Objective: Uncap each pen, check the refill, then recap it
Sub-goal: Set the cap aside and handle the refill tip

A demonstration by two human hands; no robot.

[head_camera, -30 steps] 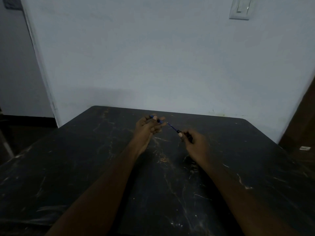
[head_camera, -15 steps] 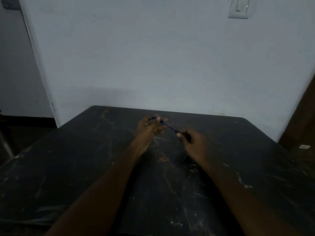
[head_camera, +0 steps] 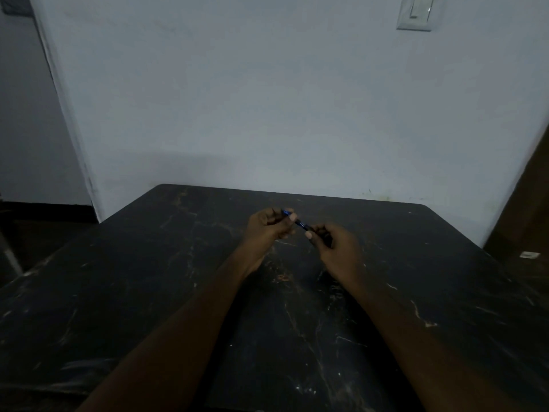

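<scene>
Dimly lit, both of our bare forearms reach forward over the dark marbled table (head_camera: 154, 292), and the 2 hands meet near its far middle, raised a little above the surface; our left hand (head_camera: 267, 230) is curled closed, its fingers (head_camera: 292, 217) pinching the far end of a slim blue pen (head_camera: 300, 223), where a short blue tip shows beyond the knuckles; our right hand (head_camera: 338, 248) is likewise closed, its thumb and fingers gripping the near, darker end of the same pen; whether that dark part is the cap or the barrel we cannot tell in this light. Only a short blue stretch of the pen shows between the 2 hands, slanting down from the left hand toward the right; the fingertips of the 2 hands sit just beside each other, not quite touching. Whether the pen is capped, or the refill exposed, is too small and dark to make out.

Behind the table stands a plain pale wall (head_camera: 267, 99); 1 white light switch (head_camera: 416, 13) sits high on it at the right; a dark brown panel (head_camera: 531, 203) runs along the right edge, with a small pale scrap (head_camera: 527, 255) lying near its foot.
</scene>
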